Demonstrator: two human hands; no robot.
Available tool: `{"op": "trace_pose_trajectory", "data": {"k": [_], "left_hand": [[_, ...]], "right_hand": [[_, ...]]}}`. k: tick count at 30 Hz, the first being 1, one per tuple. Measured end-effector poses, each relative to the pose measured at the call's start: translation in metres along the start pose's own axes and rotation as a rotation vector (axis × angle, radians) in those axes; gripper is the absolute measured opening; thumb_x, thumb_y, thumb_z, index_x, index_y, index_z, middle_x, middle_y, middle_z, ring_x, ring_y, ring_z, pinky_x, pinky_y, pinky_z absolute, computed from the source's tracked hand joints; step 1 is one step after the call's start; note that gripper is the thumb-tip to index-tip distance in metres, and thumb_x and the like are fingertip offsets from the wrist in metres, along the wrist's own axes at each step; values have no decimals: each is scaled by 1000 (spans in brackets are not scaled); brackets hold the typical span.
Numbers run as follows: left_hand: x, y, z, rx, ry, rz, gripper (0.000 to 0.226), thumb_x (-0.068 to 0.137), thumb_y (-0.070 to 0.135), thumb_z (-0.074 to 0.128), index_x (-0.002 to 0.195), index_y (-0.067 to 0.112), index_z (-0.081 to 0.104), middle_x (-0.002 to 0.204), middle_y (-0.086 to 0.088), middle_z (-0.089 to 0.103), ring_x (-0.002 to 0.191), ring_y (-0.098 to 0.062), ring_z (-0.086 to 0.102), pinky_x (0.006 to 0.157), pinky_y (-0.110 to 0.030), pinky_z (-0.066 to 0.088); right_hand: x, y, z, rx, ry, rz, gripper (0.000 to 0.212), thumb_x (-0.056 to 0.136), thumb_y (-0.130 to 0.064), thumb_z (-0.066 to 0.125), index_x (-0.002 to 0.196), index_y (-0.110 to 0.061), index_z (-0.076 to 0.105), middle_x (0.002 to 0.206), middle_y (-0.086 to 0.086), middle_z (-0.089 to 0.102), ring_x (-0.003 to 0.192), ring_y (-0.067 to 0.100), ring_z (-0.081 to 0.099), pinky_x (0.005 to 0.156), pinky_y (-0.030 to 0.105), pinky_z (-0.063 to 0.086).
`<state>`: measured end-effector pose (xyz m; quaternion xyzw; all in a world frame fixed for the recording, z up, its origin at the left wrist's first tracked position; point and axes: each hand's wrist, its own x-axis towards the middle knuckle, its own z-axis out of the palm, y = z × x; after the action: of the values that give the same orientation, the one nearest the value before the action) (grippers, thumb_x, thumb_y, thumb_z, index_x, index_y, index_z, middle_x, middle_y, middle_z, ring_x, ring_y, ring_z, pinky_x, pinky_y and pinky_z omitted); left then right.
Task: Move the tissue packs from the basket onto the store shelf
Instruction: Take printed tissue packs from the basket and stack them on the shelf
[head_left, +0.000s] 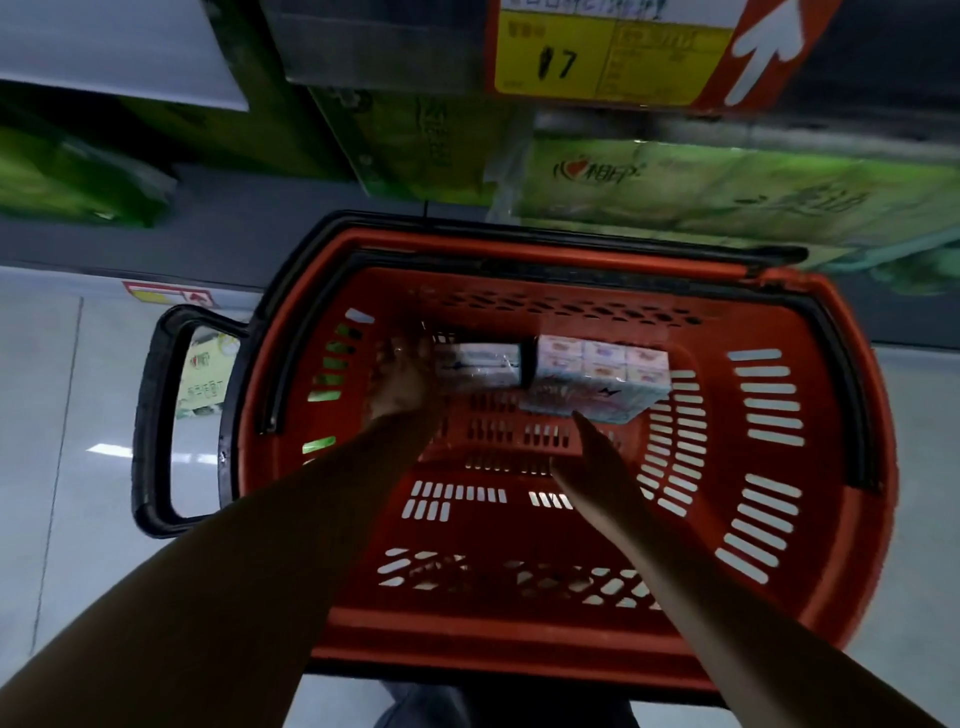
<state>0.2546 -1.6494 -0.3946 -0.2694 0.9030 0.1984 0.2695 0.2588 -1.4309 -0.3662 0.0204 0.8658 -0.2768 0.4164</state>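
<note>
A smaller tissue pack and a larger tissue pack lie side by side inside the red basket, by its far wall. The blurred left hand meets the smaller pack, grip unclear. The right hand, fingers straight, is just beside the larger.

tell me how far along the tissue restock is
Done: unclear; the basket holds only two packs. In hand: left hand is on the smaller pack, grip blurred; right hand, open, reaches toward the larger pack. Left: both packs are not yet on the shelf.

Dim light on glossy grey floor tiles.
</note>
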Motion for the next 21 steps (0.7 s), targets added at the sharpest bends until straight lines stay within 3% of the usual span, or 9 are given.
{"op": "trace_pose_trajectory", "data": {"k": [3,5,7,9,11,14,16,18,21], "left_hand": [[-7,-6,2,-13,9,-17,62,100,14,37,152,16,4,160,-17,0,146,-37,5,116,-48,18],[-16,-9,-3,-54,-41,17,67,94,3,42,152,18,11,160,-17,-2,146,-37,6,114,-46,26],[-27,-8,-9,-86,-70,81,71,91,0,49,151,17,14,158,-17,5,142,-34,23,107,-39,37],[-42,-5,-18,-59,-99,104,78,89,7,57,151,16,11,156,-18,11,140,-35,26,105,-39,39],[-57,-2,-24,-20,-126,108,84,87,13,63,152,17,10,155,-19,12,140,-37,22,107,-43,38],[-82,-1,-34,-190,-96,136,82,83,13,70,149,13,22,152,-17,21,136,-33,31,109,-42,39],[-97,-4,-45,-344,-56,134,77,78,13,74,142,9,32,146,-15,33,130,-28,38,104,-34,41],[-109,-8,-62,-582,-92,120,65,73,8,78,128,8,44,128,-10,49,116,-22,51,87,-23,48],[-125,-13,-91,-974,-273,55,49,69,-10,75,105,13,52,105,-5,61,93,-17,66,67,-18,54]], "right_hand": [[-1,-13,-5,63,-7,-3,51,91,-31,57,137,-28,34,87,-23,50,80,17,64,61,25,52],[-3,-14,-4,122,14,-5,50,88,-30,62,131,-32,38,92,-20,56,72,2,65,56,19,54],[-7,-14,-1,162,18,-11,44,85,-34,65,124,-32,43,92,-16,59,66,-6,62,52,13,50],[-12,-16,-1,175,16,-35,59,83,-48,62,133,-29,38,111,-7,62,84,1,63,66,24,56],[-20,-18,-3,166,47,-78,67,85,-46,62,141,-28,30,129,-1,57,102,12,62,80,33,57],[-32,-24,-11,197,34,-126,72,81,-39,69,140,-18,33,129,4,56,114,19,57,92,34,50],[-41,-28,-20,294,11,-85,88,68,-58,70,138,-17,35,124,3,58,119,26,55,98,44,47],[-45,-24,-27,418,-28,1,109,54,-69,73,140,-16,33,121,0,58,120,27,54,98,48,47],[-57,-25,-33,434,-70,-5,104,68,-19,82,149,-18,17,136,4,50,120,18,51,94,38,48]]}}
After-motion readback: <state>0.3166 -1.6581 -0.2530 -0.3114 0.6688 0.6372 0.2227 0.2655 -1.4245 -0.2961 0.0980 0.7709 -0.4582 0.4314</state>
